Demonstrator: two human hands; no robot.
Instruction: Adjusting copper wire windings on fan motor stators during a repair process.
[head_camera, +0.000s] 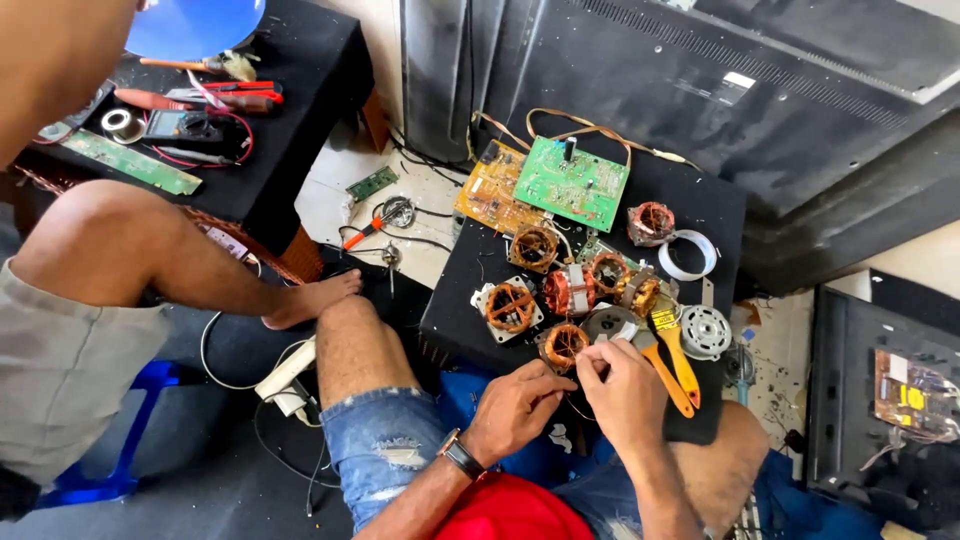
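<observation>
Copper-wound stator (563, 344): at the near edge of the black table top (700, 205), roughly at 12 o'clock from the two hands, just beyond the fingertips.
Left hand (518, 408): fingers bunched toward the stator's near rim, seemingly pinching a thin wire; whether anything is truly gripped cannot be told.
Right hand (628, 392): fingers curled closed at 3 o'clock of the stator, tips at its side, touching or nearly so; grip not clear.
Key relation: stator lying flat, ring opening facing up, so no clear long axis; both hands meeting at its 6 o'clock edge, left hand a shade nearer the coil.
Loose wire: thin strand seeming to trail down between the hands, too fine to follow.
Neighbours: more wound stators (511, 307) at 10 to 12 o'clock of it, a grey round motor part (706, 331) at 3 o'clock, a yellow-handled brush (672, 352) just beside the right hand.
Farther back: green circuit board (573, 182) overlapping a yellow circuit board (487, 190) at the table's 12 o'clock, a white tape ring (688, 254) at 2 o'clock.
Surface: dark, crowded, little bare space near the front edge.
Room: another person's bare leg and foot (318, 297) at 9 o'clock; a second black table (290, 110) with tools at 10 o'clock; dark panel (700, 90) leaning behind.
</observation>
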